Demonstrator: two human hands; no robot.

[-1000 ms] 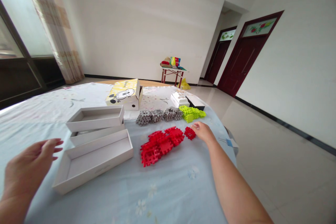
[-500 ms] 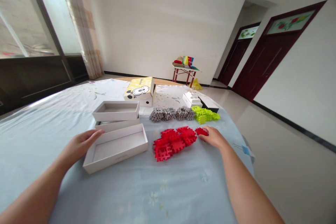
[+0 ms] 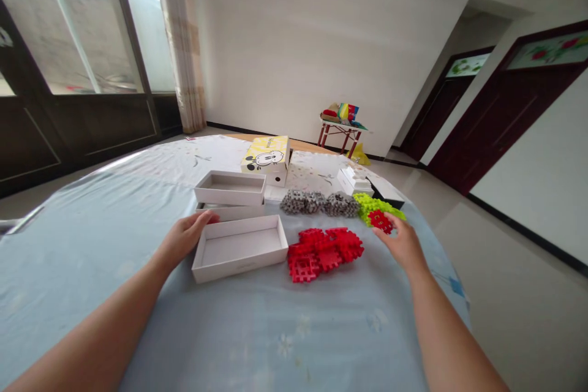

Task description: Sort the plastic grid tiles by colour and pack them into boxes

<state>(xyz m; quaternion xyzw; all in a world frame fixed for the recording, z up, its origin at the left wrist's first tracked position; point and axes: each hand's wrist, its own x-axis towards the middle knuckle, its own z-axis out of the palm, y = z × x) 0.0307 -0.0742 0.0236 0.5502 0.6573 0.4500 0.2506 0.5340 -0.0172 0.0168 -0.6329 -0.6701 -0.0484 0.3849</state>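
Note:
My right hand (image 3: 404,244) pinches a red plastic interlocking block (image 3: 381,222), a square piece with toothed edges, raised in front of the lime-green blocks (image 3: 367,203). To its left lies a pile of similar red blocks (image 3: 327,253) on the tablecloth. My left hand (image 3: 184,236) is closed at the back left corner of a shallow white box (image 3: 243,263), which stands open side up with nothing in it. Its fingertips are partly hidden behind the rim. Grey blocks (image 3: 319,203) sit in a row beyond the red pile.
Two more white boxes (image 3: 232,197) are stacked behind the near one. Farther back stand a yellow and white carton (image 3: 265,156), a small white box (image 3: 353,182) and a black box (image 3: 388,194). A light blue cloth (image 3: 220,337) covers the round table.
My right hand has lifted the red block off the table, away from the pile and towards the green blocks. The near white box has turned slightly with my left hand. The view has swung left.

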